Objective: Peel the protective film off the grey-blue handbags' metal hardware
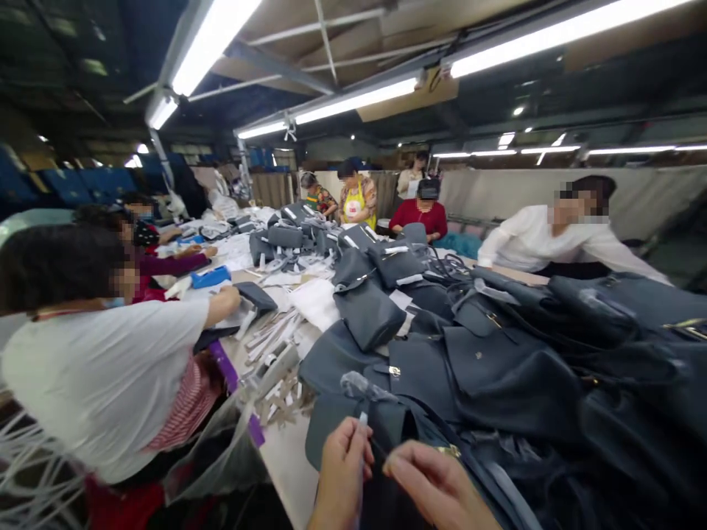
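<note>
- Centrally, left hand (343,465): grip closed on a narrow whitish strip (363,419), over the desk's (292,456) near end.
- Right hand (434,480): grip pinched, contents indistinct.
- Beyond: heaped dark blue-grey leather-like bags (370,313).

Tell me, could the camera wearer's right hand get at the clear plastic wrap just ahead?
Probably yes: the clear plastic wrap sits close ahead among the dark bags, with nothing seen covering it. The right hand looks pinched, though, and may have to open its grip first.
</note>
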A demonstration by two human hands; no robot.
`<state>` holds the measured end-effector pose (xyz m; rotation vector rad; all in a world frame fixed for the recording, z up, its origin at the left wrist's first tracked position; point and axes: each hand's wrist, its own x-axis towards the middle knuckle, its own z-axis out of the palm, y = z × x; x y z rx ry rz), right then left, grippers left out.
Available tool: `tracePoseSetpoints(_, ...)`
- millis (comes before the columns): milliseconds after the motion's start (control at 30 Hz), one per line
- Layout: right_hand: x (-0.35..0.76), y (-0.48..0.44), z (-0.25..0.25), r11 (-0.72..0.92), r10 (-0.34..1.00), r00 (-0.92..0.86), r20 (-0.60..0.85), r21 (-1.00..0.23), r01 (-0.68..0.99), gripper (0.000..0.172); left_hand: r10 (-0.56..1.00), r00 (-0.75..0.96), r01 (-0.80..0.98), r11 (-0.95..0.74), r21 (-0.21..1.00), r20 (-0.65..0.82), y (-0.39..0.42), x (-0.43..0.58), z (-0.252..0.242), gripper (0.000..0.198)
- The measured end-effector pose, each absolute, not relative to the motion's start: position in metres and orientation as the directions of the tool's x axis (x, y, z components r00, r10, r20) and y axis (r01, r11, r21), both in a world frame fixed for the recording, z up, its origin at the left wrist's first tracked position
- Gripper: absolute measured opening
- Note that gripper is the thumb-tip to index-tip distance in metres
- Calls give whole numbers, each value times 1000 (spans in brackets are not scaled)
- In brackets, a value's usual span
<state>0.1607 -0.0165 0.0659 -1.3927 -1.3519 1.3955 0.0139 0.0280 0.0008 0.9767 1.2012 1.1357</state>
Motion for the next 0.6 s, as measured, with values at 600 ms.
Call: tracePoseSetpoints(600,135,33,37,-28,995,-35,-91,-609,793,31,980,-188,239,-17,971,63,6,25,-19,48)
